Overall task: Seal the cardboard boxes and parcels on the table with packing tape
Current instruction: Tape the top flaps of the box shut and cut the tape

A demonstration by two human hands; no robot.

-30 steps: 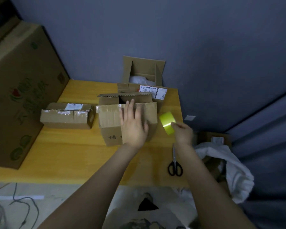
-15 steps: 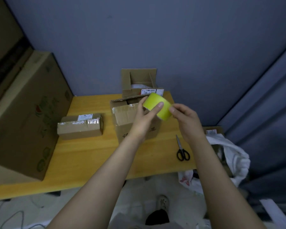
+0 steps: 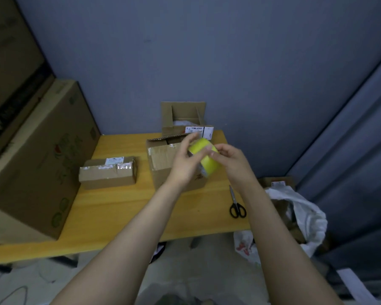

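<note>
Yellow tape roll (image 3: 204,156) raised before the open-topped middle box (image 3: 163,166); taped flat box (image 3: 107,175) left; open rear box (image 3: 166,116) behind.

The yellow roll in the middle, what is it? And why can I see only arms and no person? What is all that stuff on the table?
The camera sits on the person's head and looks down, so you see only their two arms, as when you look at your own hands. The left hand and the right hand both hold a yellow-green roll of packing tape above the wooden table. Under the hands stands a cardboard box with its top open. Left of it lies a flat box with tape already on it. Behind stands an open box with a white label. Black scissors lie on the right, and a big box stands at the far left.
</note>
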